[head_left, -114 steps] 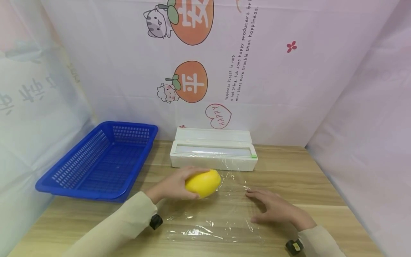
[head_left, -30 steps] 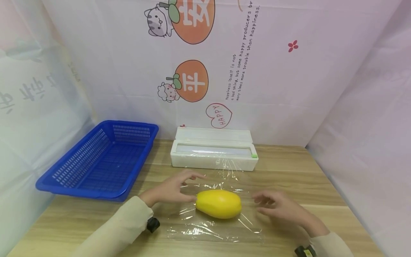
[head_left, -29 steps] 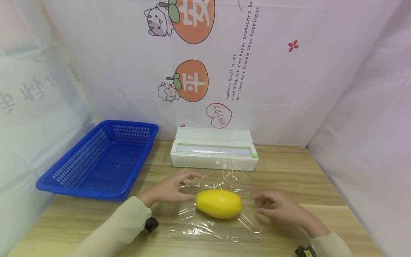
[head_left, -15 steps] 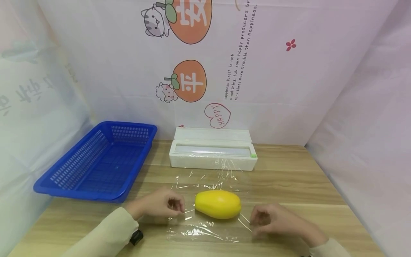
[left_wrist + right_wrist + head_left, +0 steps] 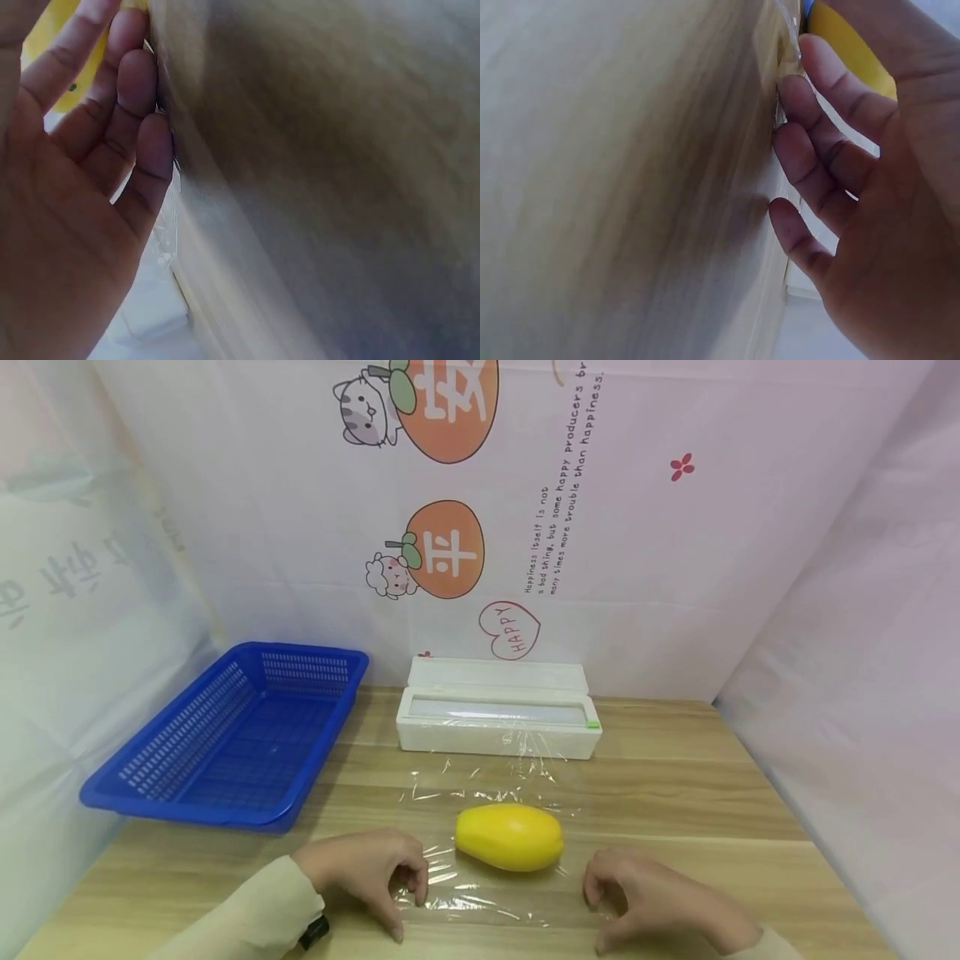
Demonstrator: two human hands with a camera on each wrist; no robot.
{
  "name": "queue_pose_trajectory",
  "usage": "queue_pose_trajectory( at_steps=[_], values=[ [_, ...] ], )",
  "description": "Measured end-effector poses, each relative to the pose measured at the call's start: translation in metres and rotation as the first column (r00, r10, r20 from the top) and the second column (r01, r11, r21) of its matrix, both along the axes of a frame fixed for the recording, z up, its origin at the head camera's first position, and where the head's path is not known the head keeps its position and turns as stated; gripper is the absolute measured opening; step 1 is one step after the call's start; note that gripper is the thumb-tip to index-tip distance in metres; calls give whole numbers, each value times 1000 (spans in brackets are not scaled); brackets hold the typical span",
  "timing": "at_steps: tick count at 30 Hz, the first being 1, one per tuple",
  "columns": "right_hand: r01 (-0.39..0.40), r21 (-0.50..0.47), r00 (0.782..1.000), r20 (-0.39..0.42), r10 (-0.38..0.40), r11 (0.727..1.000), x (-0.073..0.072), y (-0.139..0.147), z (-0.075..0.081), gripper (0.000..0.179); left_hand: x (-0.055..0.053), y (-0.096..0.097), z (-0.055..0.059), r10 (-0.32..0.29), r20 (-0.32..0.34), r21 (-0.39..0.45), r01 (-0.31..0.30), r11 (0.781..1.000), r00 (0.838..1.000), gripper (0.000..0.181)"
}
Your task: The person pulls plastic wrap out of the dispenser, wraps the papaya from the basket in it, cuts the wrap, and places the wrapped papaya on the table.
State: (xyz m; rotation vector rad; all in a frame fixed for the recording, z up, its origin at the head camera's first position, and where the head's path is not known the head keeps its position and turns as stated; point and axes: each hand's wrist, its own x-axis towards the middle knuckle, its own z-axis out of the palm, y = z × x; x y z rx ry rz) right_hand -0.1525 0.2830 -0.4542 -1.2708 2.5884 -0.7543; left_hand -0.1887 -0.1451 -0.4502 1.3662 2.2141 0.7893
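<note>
A yellow papaya (image 5: 510, 837) lies on its side on a sheet of clear cling film (image 5: 468, 903), which runs across the table from the white cling film box (image 5: 498, 741). My left hand (image 5: 367, 864) is at the film's near left edge, fingers bent loosely and thumb apart. At the opposite edge my right hand (image 5: 656, 893) has a similar pose. In the left wrist view, the left fingertips (image 5: 155, 139) touch the surface beside the film. The right wrist view has the right fingertips (image 5: 791, 146) at the film's edge. Neither hand visibly pinches anything.
A blue plastic basket (image 5: 213, 817) with slotted sides stands at the left of the wooden table (image 5: 675, 777). The box at the back has its lid up and a green slider (image 5: 592, 724) at its right end. Printed white sheets enclose the back and sides.
The left hand set the papaya down on the film and let go. Both hands then moved toward me, from beside the papaya to the film's near side edges.
</note>
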Motion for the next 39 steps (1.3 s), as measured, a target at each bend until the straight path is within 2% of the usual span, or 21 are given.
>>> queue_pose_trajectory(
  at_steps=[3, 5, 8, 10, 15, 20, 25, 26, 29, 33, 36, 39],
  values=[
    [-12, 18, 999, -37, 13, 1000, 0, 1, -1, 28, 0, -1, 1, -6, -41, 0, 6, 1000, 999, 22],
    [-24, 17, 999, -48, 25, 1000, 1, 1, -1, 25, 0, -1, 2, -4, -42, 10, 5, 1000, 999, 15],
    [-40, 12, 996, -79, 41, 999, 1, 1, 0, 24, 1, -1, 4, 3, -28, 19, -2, 1000, 1000, 10],
    [-42, 15, 993, -113, 43, 999, 1, 0, 1, 25, 1, -1, 5, 9, -21, 20, -8, 1000, 1000, 10],
    [-39, 28, 990, -137, 42, 999, 1, -2, 2, 28, 3, 0, 9, 39, 22, 18, -39, 999, 999, 13],
    [-35, 14, 990, -133, 36, 999, 2, -5, 5, 30, 3, 1, 13, 51, 79, 34, -54, 998, 996, 13],
    [32, -31, 998, -58, -34, 999, 4, -2, 12, 32, 2, 2, 20, 59, 45, 54, -61, 997, 997, 17],
    [46, -40, 996, -69, -48, 998, 4, -1, 15, 31, 1, 2, 21, 64, 31, 57, -66, 996, 997, 18],
    [64, -70, 983, -165, -75, 995, 3, 1, 22, 33, -1, 2, 26, 94, 1, 53, -94, 994, 996, 22],
    [54, -103, 939, -334, -86, 993, -1, 2, 27, 38, -5, 2, 29, 113, -22, 79, -111, 991, 993, 25],
    [68, -123, 919, -379, -110, 990, -3, 2, 29, 36, -10, 2, 28, 112, -63, 134, -103, 986, 992, 23],
    [80, -154, 919, -371, -133, 985, -5, 3, 30, 28, -15, 3, 25, 122, -98, 189, -102, 977, 988, 20]
  ],
)
